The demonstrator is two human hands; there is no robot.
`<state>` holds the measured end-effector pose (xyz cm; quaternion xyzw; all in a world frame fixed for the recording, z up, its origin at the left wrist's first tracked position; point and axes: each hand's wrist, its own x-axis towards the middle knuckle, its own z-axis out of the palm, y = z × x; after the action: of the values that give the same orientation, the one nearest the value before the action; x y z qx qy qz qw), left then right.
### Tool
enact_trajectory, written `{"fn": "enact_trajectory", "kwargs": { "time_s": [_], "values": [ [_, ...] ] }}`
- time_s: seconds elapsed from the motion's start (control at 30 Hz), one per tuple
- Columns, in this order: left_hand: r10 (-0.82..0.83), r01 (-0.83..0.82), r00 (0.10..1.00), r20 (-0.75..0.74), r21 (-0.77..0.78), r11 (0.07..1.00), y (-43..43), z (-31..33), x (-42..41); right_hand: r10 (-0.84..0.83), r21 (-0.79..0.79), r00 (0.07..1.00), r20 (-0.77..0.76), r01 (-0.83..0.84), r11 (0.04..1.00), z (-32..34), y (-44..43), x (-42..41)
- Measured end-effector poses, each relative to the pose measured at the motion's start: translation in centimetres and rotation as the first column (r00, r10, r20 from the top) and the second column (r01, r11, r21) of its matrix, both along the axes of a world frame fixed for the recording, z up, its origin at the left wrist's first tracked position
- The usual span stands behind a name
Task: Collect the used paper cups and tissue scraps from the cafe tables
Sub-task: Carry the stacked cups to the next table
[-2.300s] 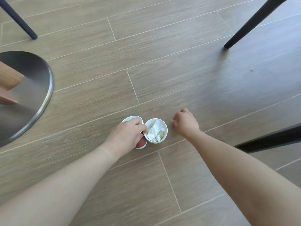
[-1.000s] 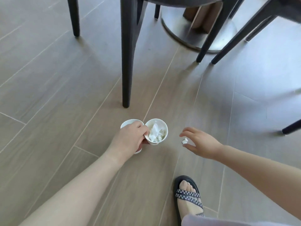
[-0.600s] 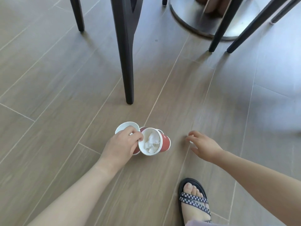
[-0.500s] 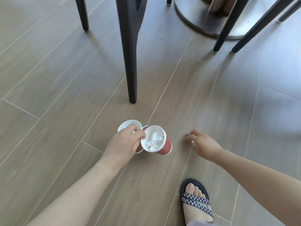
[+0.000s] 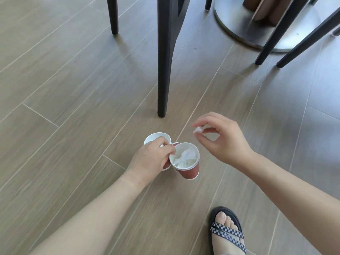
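Last scrap nearly collected
Left hand [image 5: 150, 159] gripped 2 paper cups [image 5: 189, 172], 1 holding tissue [image 5: 185, 157]; right hand [image 5: 226, 142] pinched a tissue scrap [image 5: 198, 129] near it, not yet dropped in.

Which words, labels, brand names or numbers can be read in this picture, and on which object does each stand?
No text can be read anywhere in this view.
The red paper cup: plain red wall, no print visible.
The second paper cup, gripped by the left hand: only its white inside shows.
The sandal: checked pattern on the strap, no letters.
The tissue scrap pinched by the right hand: blank.
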<state>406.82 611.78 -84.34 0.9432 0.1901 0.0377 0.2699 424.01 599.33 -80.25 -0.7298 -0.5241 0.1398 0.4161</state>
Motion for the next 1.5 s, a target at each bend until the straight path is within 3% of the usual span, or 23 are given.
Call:
{"fn": "enact_trajectory", "kwargs": {
  "time_s": [0.2, 0.43, 0.57, 1.13, 1.5],
  "values": [
    [0.024, -0.024, 1.0, 0.011, 0.005, 1.0, 0.4, -0.4, -0.4, 0.224, -0.253, 0.974, 0.031, -0.209, 0.944, -0.1, 0.1, -2.5],
    [0.044, -0.044, 0.999, 0.008, 0.014, 0.999, 0.8, -0.9, -1.1, 0.392, -0.322, 0.909, 0.141, -0.332, 0.886, -1.3, -0.6, -2.8],
    [0.05, -0.049, 0.999, -0.022, 0.022, 0.999, 1.0, -1.2, -1.2, 0.471, -0.406, 0.826, 0.309, -0.333, 0.851, -1.6, -0.6, -2.6],
    [0.148, -0.137, 0.985, -0.085, 0.119, 0.983, 2.2, -1.8, -1.8, 0.305, -0.307, 0.88, 0.364, -0.195, 0.931, -2.9, 2.5, 0.8],
    [0.13, -0.111, 0.984, -0.121, 0.153, 0.982, 2.0, -2.7, -2.0, 0.448, -0.46, 0.831, 0.33, -0.272, 0.845, -5.9, 2.7, 0.7]
  ]
}}
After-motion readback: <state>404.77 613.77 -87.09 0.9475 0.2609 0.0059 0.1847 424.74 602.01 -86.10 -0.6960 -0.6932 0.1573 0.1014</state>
